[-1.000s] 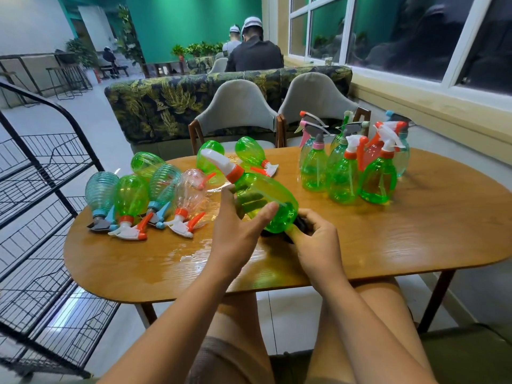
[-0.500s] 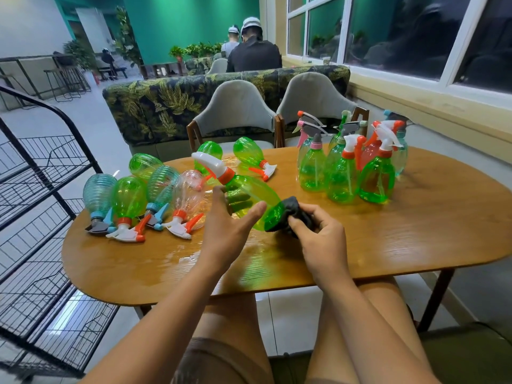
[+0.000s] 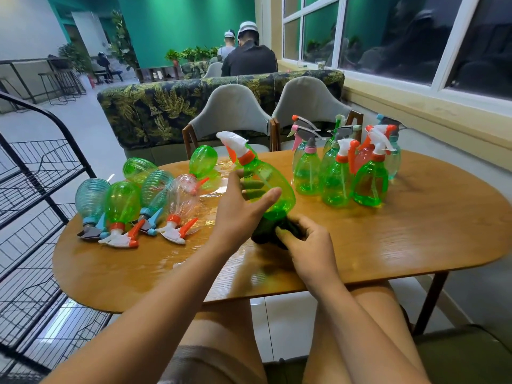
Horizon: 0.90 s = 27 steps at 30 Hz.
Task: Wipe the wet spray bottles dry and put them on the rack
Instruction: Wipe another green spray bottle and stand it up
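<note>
Your translucent green plastic spray bottle (image 3: 267, 182) tilts nozzle up-left, its base pressed into the dark cloth (image 3: 264, 231) (other bottles (image 3: 122, 202) lie sideways at your left).

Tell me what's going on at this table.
A seated person's left hand grips a green spray bottle, tilted above the table, while the right hand holds a dark cloth against its base. Other bottles lie on their sides to the left; another group stands upright to the right. The wire rack stands beside the table.
</note>
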Available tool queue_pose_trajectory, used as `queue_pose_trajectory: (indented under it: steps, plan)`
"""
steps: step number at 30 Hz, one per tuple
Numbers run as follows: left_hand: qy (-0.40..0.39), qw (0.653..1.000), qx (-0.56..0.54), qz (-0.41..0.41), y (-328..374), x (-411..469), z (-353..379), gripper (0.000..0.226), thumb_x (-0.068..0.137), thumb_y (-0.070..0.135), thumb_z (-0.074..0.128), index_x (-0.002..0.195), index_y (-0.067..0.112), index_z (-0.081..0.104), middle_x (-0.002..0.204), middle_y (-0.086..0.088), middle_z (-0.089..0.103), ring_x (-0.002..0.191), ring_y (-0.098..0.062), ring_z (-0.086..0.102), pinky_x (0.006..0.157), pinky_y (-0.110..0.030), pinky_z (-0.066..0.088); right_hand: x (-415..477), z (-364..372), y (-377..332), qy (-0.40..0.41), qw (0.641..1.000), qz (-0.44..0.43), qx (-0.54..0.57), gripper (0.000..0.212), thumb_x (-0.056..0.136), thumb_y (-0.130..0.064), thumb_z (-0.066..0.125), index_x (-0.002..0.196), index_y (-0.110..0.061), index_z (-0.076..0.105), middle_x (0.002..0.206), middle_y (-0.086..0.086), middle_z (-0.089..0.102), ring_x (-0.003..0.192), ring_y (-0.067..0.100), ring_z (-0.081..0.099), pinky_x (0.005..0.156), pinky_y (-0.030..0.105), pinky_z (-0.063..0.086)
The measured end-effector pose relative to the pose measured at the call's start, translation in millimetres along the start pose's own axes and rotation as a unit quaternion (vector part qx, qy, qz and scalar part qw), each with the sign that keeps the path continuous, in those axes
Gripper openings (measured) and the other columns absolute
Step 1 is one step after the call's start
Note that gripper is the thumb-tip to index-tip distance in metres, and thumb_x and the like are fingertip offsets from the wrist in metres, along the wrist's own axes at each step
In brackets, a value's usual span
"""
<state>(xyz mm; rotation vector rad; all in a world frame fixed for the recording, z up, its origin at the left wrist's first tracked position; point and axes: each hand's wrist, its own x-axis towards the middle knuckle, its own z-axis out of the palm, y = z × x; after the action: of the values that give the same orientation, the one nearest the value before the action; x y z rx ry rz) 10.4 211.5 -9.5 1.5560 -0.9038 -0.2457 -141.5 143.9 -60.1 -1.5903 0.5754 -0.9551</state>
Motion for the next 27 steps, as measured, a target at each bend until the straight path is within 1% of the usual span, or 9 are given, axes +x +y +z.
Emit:
queue_pose_trajectory:
  steps: [6, 10, 12, 14, 15, 18, 20, 24, 27]
  plan:
    - [-0.017, 0.996, 0.082, 0.001, -12, 58, 4, 0.086, 0.075, 0.053, 0.093, 0.143, 0.029, 0.045, 0.122, 0.007, 0.068, 0.109, -0.009, 0.069, 0.091, -0.043, 0.064, 12, -15, 5, 0.04, 0.989, -0.058, -0.133, 0.024, 0.097, -0.017, 0.073, 0.116, -0.031, 0.076, 0.105, -0.02, 0.075, 0.103, -0.003, 0.067, 0.087, 0.017, 0.054]
    - [-0.033, 0.991, 0.133, -0.002, -27, 93, 13, 0.088, 0.074, 0.05, 0.094, 0.145, 0.028, 0.046, 0.126, 0.004, 0.067, 0.11, -0.014, 0.069, 0.092, -0.044, 0.063, 28, -24, 12, 0.065, 0.977, -0.067, -0.19, 0.027, 0.097, -0.017, 0.073, 0.122, -0.027, 0.075, 0.114, -0.014, 0.074, 0.105, -0.001, 0.065, 0.088, 0.006, 0.047]
    - [-0.039, 0.987, 0.153, -0.001, -33, 107, 19, 0.087, 0.074, 0.047, 0.095, 0.144, 0.027, 0.047, 0.128, 0.003, 0.067, 0.11, -0.016, 0.069, 0.092, -0.041, 0.062, 35, -25, 14, 0.066, 0.971, -0.081, -0.215, 0.028, 0.097, -0.015, 0.072, 0.123, -0.024, 0.075, 0.116, -0.011, 0.074, 0.105, 0.001, 0.064, 0.086, 0.0, 0.042]
    - [-0.048, 0.984, 0.172, -0.004, -39, 119, 27, 0.087, 0.074, 0.044, 0.096, 0.144, 0.025, 0.048, 0.129, 0.002, 0.067, 0.111, -0.017, 0.067, 0.085, -0.031, 0.058, 41, -25, 15, 0.063, 0.965, -0.097, -0.237, 0.029, 0.096, -0.012, 0.073, 0.124, -0.021, 0.075, 0.117, -0.008, 0.074, 0.103, -0.001, 0.061, 0.088, -0.001, 0.039]
    - [-0.051, 0.982, 0.18, -0.004, -41, 125, 31, 0.087, 0.073, 0.043, 0.097, 0.143, 0.024, 0.049, 0.129, 0.001, 0.068, 0.112, -0.019, 0.067, 0.084, -0.03, 0.057, 44, -25, 16, 0.061, 0.961, -0.104, -0.248, 0.03, 0.096, -0.011, 0.073, 0.124, -0.019, 0.075, 0.116, -0.007, 0.074, 0.102, -0.003, 0.059, 0.088, -0.002, 0.038]
    - [-0.057, 0.977, 0.206, 0.004, -53, 142, 43, 0.085, 0.073, 0.045, 0.097, 0.139, 0.024, 0.049, 0.127, 0.0, 0.067, 0.112, -0.021, 0.066, 0.092, -0.041, 0.059, 51, -28, 19, 0.052, 0.952, -0.121, -0.277, 0.032, 0.095, -0.007, 0.073, 0.125, -0.018, 0.074, 0.115, -0.004, 0.073, 0.099, -0.005, 0.055, 0.087, -0.004, 0.035]
    - [-0.055, 0.975, 0.214, 0.009, -59, 152, 50, 0.085, 0.073, 0.046, 0.096, 0.139, 0.023, 0.049, 0.129, -0.001, 0.067, 0.113, -0.021, 0.065, 0.094, -0.043, 0.059, 55, -31, 23, 0.045, 0.947, -0.126, -0.29, 0.033, 0.094, -0.007, 0.073, 0.125, -0.018, 0.073, 0.115, -0.004, 0.073, 0.1, -0.003, 0.057, 0.087, -0.003, 0.036]
    - [-0.054, 0.975, 0.217, 0.011, -70, 167, 64, 0.087, 0.074, 0.045, 0.096, 0.143, 0.019, 0.05, 0.132, -0.001, 0.067, 0.114, -0.018, 0.064, 0.088, -0.033, 0.054, 57, -36, 30, 0.04, 0.948, -0.12, -0.293, 0.033, 0.093, -0.006, 0.073, 0.123, -0.019, 0.073, 0.111, -0.005, 0.072, 0.101, 0.006, 0.063, 0.086, 0.001, 0.039]
    - [-0.05, 0.978, 0.2, 0.011, -76, 174, 73, 0.09, 0.074, 0.044, 0.096, 0.147, 0.018, 0.05, 0.134, -0.003, 0.066, 0.118, -0.019, 0.064, 0.092, -0.035, 0.056, 57, -36, 32, 0.034, 0.951, -0.116, -0.286, 0.033, 0.093, -0.006, 0.073, 0.123, -0.019, 0.073, 0.112, -0.006, 0.072, 0.102, 0.003, 0.063, 0.086, 0.001, 0.039]
